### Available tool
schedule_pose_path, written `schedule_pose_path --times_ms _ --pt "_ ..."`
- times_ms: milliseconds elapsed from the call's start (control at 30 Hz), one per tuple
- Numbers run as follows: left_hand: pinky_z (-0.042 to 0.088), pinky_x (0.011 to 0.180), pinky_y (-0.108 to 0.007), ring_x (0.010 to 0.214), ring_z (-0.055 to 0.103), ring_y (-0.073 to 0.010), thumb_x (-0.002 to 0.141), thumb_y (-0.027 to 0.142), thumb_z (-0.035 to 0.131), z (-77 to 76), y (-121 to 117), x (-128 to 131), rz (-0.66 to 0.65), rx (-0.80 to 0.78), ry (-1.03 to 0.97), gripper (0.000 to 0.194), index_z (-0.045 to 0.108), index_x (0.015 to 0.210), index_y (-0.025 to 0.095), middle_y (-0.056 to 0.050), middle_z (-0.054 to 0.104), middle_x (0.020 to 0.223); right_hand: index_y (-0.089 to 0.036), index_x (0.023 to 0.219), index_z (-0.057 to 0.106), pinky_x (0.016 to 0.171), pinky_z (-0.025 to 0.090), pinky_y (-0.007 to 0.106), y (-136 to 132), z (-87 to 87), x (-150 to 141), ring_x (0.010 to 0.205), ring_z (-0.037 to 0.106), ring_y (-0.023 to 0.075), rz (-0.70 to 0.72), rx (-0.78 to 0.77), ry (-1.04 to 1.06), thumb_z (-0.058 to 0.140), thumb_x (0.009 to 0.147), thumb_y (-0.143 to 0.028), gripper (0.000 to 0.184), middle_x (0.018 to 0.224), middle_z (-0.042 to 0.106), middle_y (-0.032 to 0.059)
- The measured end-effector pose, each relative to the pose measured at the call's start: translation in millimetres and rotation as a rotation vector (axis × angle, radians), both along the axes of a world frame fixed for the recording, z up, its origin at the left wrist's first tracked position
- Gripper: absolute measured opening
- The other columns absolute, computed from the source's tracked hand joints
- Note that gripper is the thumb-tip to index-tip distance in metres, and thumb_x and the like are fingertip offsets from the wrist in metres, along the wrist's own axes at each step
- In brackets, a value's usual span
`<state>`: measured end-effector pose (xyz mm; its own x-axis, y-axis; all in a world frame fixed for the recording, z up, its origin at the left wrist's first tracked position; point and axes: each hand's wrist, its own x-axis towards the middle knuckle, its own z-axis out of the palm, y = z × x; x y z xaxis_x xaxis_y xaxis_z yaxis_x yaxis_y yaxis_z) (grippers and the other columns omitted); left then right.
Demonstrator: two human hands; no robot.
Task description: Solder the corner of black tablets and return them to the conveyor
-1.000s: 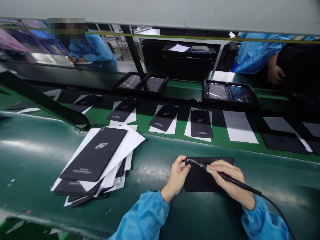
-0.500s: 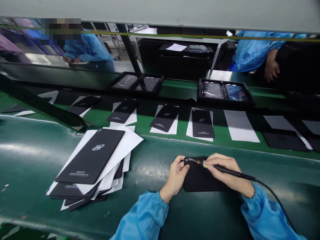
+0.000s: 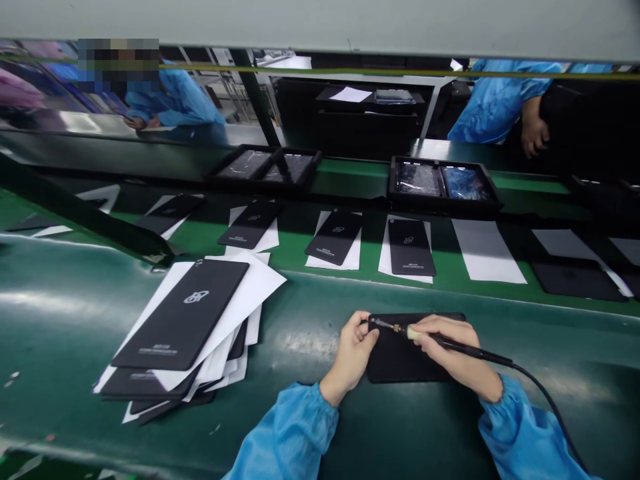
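Observation:
A black phone back cover [image 3: 400, 360] lies flat on the dark green bench just in front of me. My left hand [image 3: 353, 353] is closed in a pinch on the cover's left end, steadying it. My right hand [image 3: 453, 357] is shut round a corded soldering iron [image 3: 450, 343]. The iron's metal tip rests at the cover's upper left corner, close to my left fingertips. To the left sits a fanned stack of black covers [image 3: 183, 320] interleaved with white paper sheets.
Beyond the bench runs a green conveyor [image 3: 295, 247] carrying several black covers on white sheets. Black trays [image 3: 443, 183] stand behind it. Other people in blue coats work at the far left [image 3: 173, 100] and far right [image 3: 505, 100]. The iron's cable [image 3: 550, 407] trails off right.
The covers on the conveyor have drifted slightly to the right. My hands and the iron stay on the cover, with only small shifts of the iron's tip.

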<state>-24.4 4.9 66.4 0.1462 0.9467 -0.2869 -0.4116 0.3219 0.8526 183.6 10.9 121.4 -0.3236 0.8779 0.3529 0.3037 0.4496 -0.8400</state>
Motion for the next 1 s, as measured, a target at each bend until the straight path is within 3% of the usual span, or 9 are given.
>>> schedule_pose_path --times_ms 367,633,1000 --pt "0.045 0.058 -0.020 0.060 0.061 -0.0105 0.077 0.032 0.076 0.7 0.3 -1.2 -0.006 0.003 0.015 0.031 0.052 0.093 0.020 0.001 0.071 0.074 -0.022 0.099 0.076 0.077 0.058 0.030 1.0 -3.1 -4.0 0.084 0.071 0.0198 0.013 -0.014 -0.006 0.063 0.095 -0.024 0.013 0.093 0.073 0.0048" --pt "0.046 0.058 -0.021 0.059 0.062 -0.0114 0.077 0.032 0.076 -0.1 0.1 0.1 -0.003 -0.003 -0.001 0.032 0.051 0.093 0.020 0.001 0.071 0.074 -0.023 0.097 0.074 0.069 0.059 0.028 -27.5 -24.8 -0.4 0.072 0.071 0.0182 -0.226 0.028 0.015 0.063 0.094 -0.024 0.011 0.086 0.072 0.0031" --pt "0.045 0.058 -0.021 0.058 0.061 -0.0114 0.075 0.033 0.077 0.8 0.5 0.6 0.008 -0.012 0.007 0.032 0.053 0.092 0.021 0.002 0.070 0.072 -0.025 0.101 0.074 0.072 0.060 0.029 -32.8 -32.8 -4.8 0.073 0.071 0.0187 -0.255 0.004 -0.006 0.061 0.095 -0.027 0.014 0.086 0.073 0.0021"
